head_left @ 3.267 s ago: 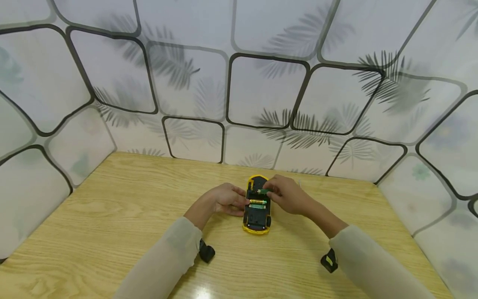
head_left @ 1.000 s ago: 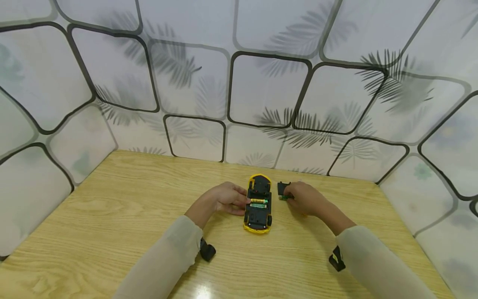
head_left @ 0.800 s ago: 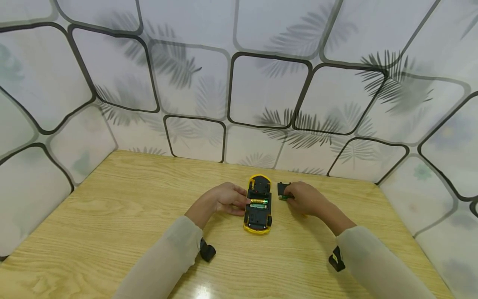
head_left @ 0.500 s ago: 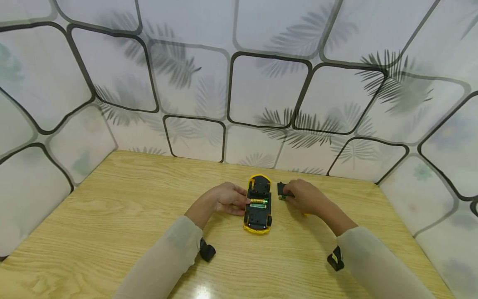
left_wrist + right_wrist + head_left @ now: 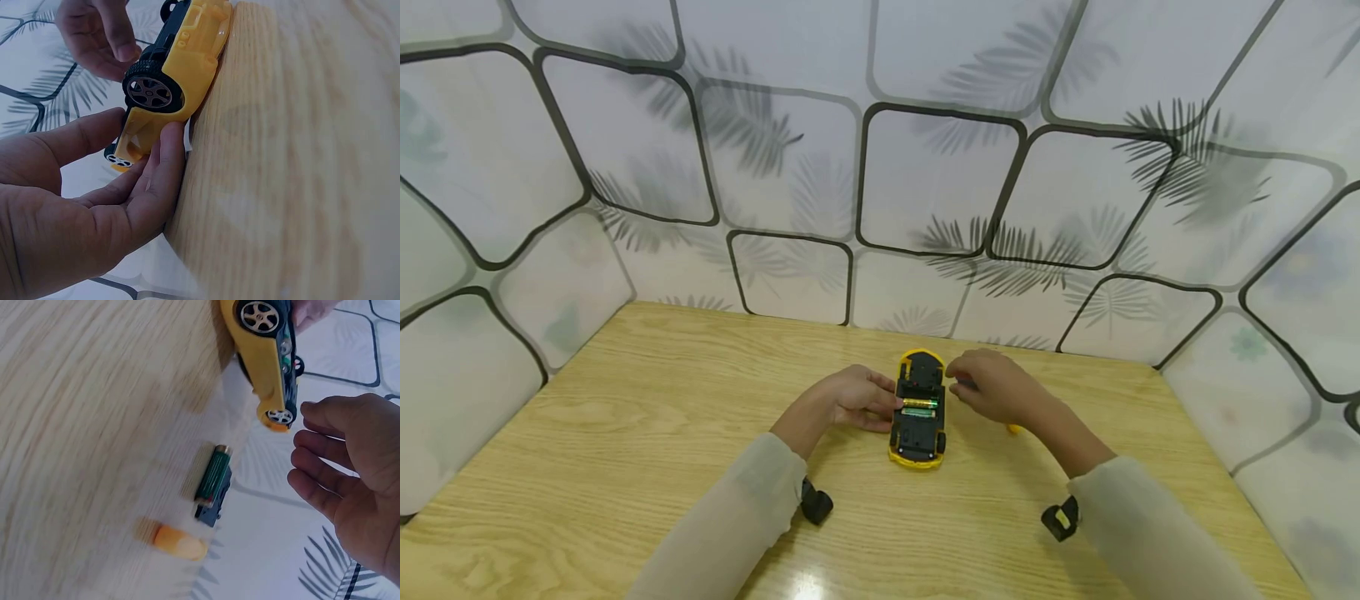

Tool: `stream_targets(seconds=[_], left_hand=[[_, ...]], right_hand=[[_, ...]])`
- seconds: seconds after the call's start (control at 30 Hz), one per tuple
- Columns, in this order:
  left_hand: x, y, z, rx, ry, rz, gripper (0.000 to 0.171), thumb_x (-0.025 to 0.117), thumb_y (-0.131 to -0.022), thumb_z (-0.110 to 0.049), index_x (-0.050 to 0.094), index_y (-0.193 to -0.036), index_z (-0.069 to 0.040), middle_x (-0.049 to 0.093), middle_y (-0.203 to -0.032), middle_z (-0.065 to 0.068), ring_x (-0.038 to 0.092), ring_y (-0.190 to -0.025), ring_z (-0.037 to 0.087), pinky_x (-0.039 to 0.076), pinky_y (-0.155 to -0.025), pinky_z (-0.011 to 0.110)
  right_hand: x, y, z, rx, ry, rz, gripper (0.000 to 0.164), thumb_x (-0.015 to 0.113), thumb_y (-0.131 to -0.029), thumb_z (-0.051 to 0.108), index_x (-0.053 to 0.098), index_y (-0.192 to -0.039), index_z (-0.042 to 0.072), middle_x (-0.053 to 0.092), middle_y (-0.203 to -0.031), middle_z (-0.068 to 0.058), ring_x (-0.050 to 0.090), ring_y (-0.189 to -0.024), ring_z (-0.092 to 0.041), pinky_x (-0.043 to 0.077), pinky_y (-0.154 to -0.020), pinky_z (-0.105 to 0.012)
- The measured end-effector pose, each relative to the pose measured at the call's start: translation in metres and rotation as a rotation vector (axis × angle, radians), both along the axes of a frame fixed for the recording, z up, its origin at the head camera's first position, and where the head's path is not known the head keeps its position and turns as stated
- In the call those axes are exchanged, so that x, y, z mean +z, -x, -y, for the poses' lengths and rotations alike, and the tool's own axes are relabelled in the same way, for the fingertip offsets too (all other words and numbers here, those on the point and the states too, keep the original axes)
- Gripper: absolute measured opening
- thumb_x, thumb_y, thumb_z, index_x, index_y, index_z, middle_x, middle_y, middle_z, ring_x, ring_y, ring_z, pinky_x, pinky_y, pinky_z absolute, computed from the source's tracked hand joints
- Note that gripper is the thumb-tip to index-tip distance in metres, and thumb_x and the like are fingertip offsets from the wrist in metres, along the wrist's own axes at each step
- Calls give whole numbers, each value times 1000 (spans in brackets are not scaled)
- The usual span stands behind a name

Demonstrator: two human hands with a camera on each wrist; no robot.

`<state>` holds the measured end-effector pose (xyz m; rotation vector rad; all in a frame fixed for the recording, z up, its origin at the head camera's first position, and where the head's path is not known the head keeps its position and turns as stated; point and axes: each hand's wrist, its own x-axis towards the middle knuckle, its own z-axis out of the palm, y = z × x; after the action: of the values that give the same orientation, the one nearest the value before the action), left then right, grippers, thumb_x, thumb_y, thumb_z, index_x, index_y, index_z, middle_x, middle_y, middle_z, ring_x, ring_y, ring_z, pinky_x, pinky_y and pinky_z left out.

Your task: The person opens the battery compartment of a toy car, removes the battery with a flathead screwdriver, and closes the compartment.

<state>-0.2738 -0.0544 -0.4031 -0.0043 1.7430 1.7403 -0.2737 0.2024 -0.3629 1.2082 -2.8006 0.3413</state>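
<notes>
A yellow toy car [image 5: 917,442] lies upside down with its black underside up. Its uncovered battery bay shows a gold-green battery [image 5: 919,404] and a green one just below it. My left hand [image 5: 859,400] holds the car by its left side; in the left wrist view the thumb reaches its edge and the fingers bear on its yellow body [image 5: 190,69]. Close to the car's right side is my right hand [image 5: 992,387], fingers loosely bent, nothing visible between them. In the right wrist view, a loose green battery [image 5: 214,475] lies against the black battery cover [image 5: 209,515].
An orange rounded piece [image 5: 180,542] rests on the wooden table [image 5: 700,400] near the cover; in the head view it peeks out under my right wrist. Patterned fabric [image 5: 790,167] walls rise behind and on both sides.
My right hand carried a green battery from the car to the table beside the cover and released it. It has since moved back left, toward the car. My left hand stays in place.
</notes>
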Motion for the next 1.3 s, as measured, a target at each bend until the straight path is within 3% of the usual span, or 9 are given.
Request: stream_targets(seconds=[0.3, 0.6, 0.9, 1.07, 1.3], left_hand=[[1, 0, -1, -8, -5, 3, 47, 66, -98, 0, 53, -143, 5, 66, -124, 20, 68, -107, 28, 58, -92, 44], [-1, 1, 0, -12, -5, 2, 52, 66, -98, 0, 48, -147, 6, 64, -126, 20, 67, -109, 30, 59, -91, 43], [0, 1, 1, -12, -4, 4, 54, 66, -98, -1, 46, -148, 6, 63, -126, 20, 66, -110, 29, 59, -92, 43], [0, 1, 1, -10, -6, 6, 52, 66, -98, 0, 49, -147, 5, 65, -126, 19, 67, -109, 29, 59, -91, 43], [1, 0, 1, -21, -6, 4, 48, 65, -99, 0, 52, -144, 5, 66, -124, 19, 69, -107, 28, 59, -91, 43]], right_hand=[[1, -6, 19, 21, -12, 77, 13, 71, -98, 13, 74, -107, 5, 72, -99, -2, 66, -88, -19, 56, -78, -41], [2, -9, 32, 45, -18, 112, 15, 72, -97, 13, 75, -109, 4, 73, -101, -2, 68, -90, -17, 58, -78, -37], [0, -5, 40, 63, -12, 223, 12, 68, -100, 14, 75, -106, 6, 64, -81, 7, 53, -67, -3, 45, -61, -25], [0, -3, 41, 69, -35, 273, 10, 68, -100, 16, 75, -99, 9, 60, -75, 7, 49, -61, -6, 41, -58, -26], [3, -5, 42, 42, -93, 306, 21, 70, -99, 19, 76, -114, 4, 64, -93, 3, 55, -82, -12, 46, -70, -31]])
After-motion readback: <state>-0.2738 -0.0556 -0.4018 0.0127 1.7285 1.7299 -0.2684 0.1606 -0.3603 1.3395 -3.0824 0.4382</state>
